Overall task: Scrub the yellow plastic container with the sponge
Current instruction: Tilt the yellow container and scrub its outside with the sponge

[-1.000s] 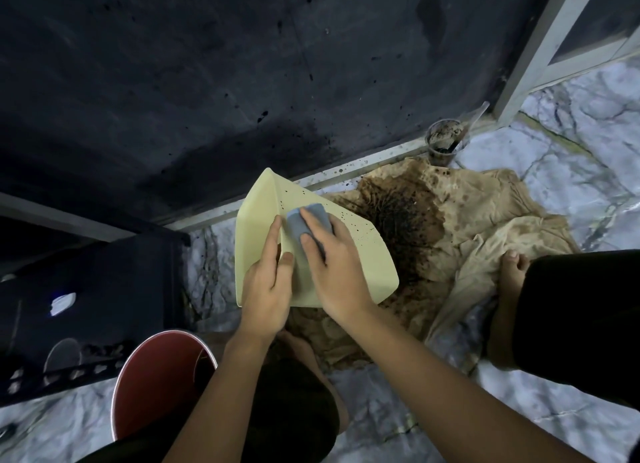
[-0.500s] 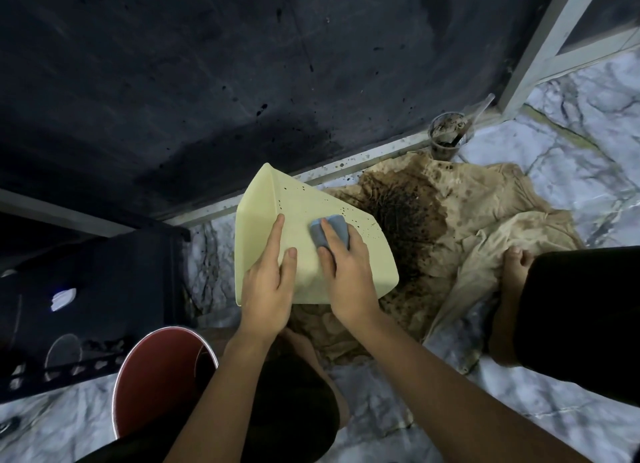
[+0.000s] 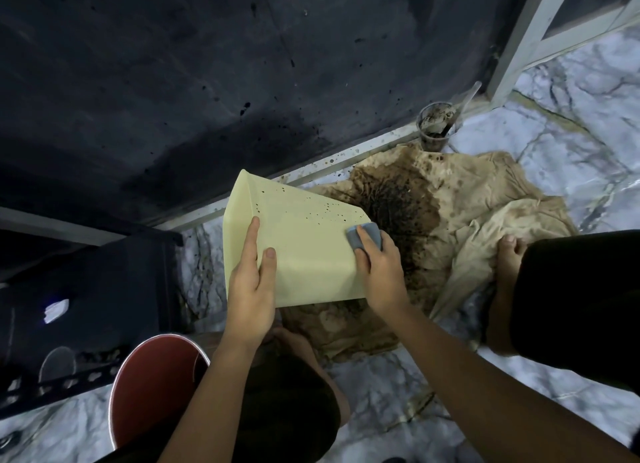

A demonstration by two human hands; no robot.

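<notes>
The pale yellow plastic container point(image 3: 304, 241) is held tilted above the floor, its broad flat face toward me, with dark specks across its upper part. My left hand point(image 3: 251, 282) grips its near left edge, thumb and forefinger lying on the face. My right hand point(image 3: 379, 272) presses a grey-blue sponge point(image 3: 367, 235) against the container's right edge, fingers curled over the sponge.
A stained beige cloth point(image 3: 460, 220) with a large dark patch lies on the marble floor under the container. A dirty plastic cup point(image 3: 434, 126) stands by the wall. A red bucket point(image 3: 152, 386) sits near left, beside a black crate point(image 3: 83, 303). My bare foot point(image 3: 505, 254) rests on the cloth.
My right hand has slid the sponge from the middle of the yellow face out to its right edge. My left hand has kept its hold on the left side.
</notes>
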